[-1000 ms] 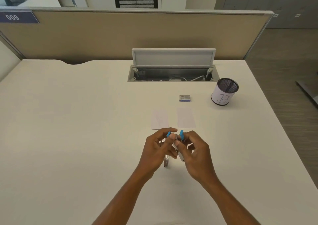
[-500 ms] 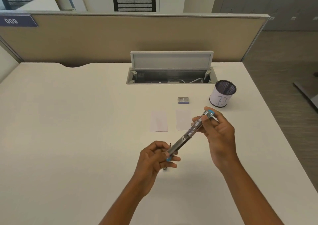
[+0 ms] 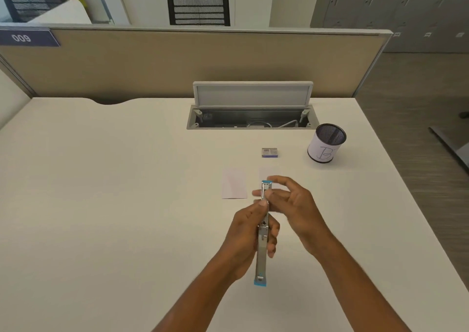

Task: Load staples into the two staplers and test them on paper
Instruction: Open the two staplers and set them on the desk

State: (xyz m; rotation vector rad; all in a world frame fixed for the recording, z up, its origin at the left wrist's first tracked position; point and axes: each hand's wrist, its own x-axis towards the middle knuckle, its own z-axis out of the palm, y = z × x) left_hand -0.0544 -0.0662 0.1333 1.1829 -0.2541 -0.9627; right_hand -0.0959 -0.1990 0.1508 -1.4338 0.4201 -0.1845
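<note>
On the pale worktop (image 3: 101, 204), left of centre, I see a paper slip (image 3: 234, 186) lying flat. Just right of it and nearer, the left hand (image 3: 243, 237) grips a silver stapler (image 3: 261, 263) with blue ends, swung open into one long bar running near to far. The right hand (image 3: 294, 204) curves round its far end; blur hides whether it grips. Farther right sit a small staple box (image 3: 270, 152) and a mesh cup (image 3: 327, 143).

Over the desk (image 3: 101, 204), on my remote feed: the left forearm (image 3: 203, 293) and right forearm (image 3: 355, 281) run bare from the desk's near edge to the wrists. The left hand (image 3: 250, 232) and right hand (image 3: 297, 204) are bare too, with a short left thumbnail showing.
</note>
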